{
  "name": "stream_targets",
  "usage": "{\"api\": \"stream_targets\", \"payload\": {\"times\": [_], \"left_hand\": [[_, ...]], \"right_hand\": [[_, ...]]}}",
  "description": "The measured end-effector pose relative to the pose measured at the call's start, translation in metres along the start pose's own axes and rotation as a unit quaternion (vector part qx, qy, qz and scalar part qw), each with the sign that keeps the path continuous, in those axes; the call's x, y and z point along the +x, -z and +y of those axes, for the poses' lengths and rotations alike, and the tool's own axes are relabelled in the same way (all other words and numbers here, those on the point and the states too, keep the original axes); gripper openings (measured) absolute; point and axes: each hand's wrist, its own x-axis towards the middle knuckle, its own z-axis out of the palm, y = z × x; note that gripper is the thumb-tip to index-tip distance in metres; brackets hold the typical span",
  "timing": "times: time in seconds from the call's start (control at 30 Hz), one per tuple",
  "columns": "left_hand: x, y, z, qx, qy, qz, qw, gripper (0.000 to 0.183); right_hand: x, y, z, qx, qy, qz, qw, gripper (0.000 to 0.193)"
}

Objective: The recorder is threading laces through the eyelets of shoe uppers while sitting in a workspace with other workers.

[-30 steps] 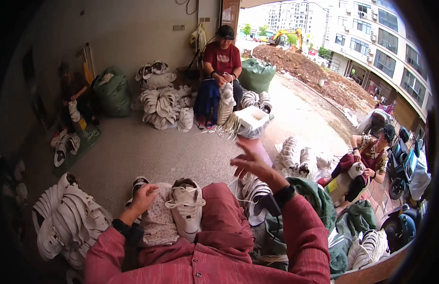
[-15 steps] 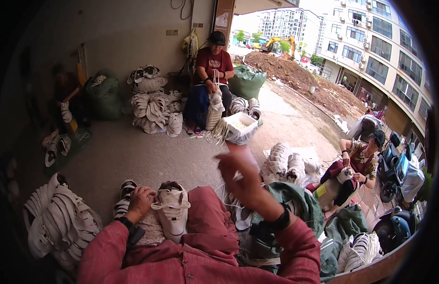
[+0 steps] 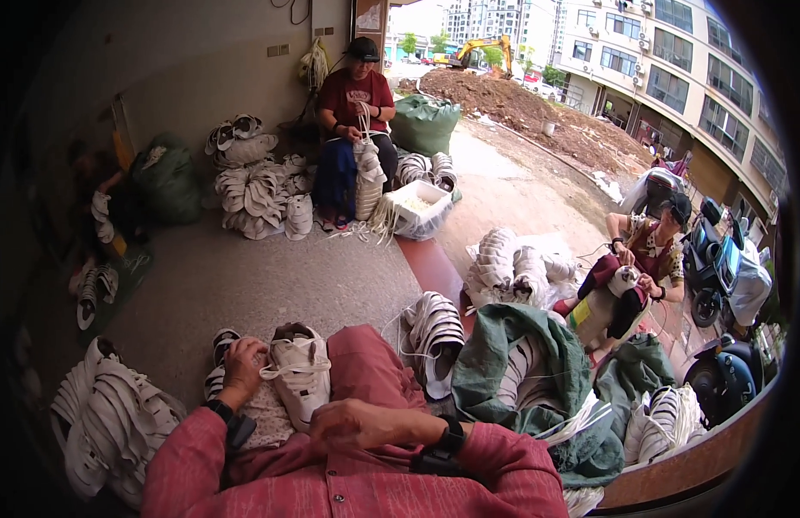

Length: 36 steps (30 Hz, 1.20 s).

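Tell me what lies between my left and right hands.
In the head view, a white shoe and some patterned cloth lie between your left hand and right hand.

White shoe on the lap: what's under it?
Left of the white shoe, patterned cloth shows; right of it, a red trouser leg. What lies directly beneath is covered by the shoe.

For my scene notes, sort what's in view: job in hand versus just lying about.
Job in hand:
- white lace-up shoe on the lap
- its white laces, near the left hand
- probably stacked white shoe uppers, far left

Just about:
- yellow excavator
- dirt mound
- blue scooter, lower right
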Motion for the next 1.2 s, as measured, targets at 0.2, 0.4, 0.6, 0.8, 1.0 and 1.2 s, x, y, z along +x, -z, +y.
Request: {"api": "stream_targets", "payload": {"times": [0.2, 0.4, 0.6, 0.8, 1.0, 1.2], "left_hand": [[0.000, -0.003, -0.004, 0.014, -0.021, -0.002, 1.000, 0.019], [-0.002, -0.003, -0.006, 0.013, -0.005, -0.002, 1.000, 0.022], [-0.001, -0.006, -0.009, 0.023, -0.009, 0.006, 1.000, 0.024], [-0.002, -0.007, -0.011, 0.028, -0.027, 0.003, 0.999, 0.024], [0.002, -0.007, -0.012, 0.041, -0.070, 0.011, 0.997, 0.028], [0.000, -0.007, -0.008, 0.021, -0.027, 0.006, 0.999, 0.020]], "right_hand": [[0.056, -0.040, -0.054, 0.130, 0.152, -0.172, 0.965, 0.026], [0.054, -0.034, -0.055, 0.155, 0.041, -0.277, 0.947, 0.029], [0.021, 0.001, -0.063, 0.151, -0.021, -0.307, 0.939, 0.031], [-0.005, 0.083, -0.094, 0.176, 0.092, 0.152, 0.968, 0.098], [-0.027, 0.184, -0.110, 0.092, 0.237, 0.509, 0.822, 0.096], [-0.051, 0.200, -0.104, 0.064, 0.256, 0.527, 0.808, 0.096]]}}
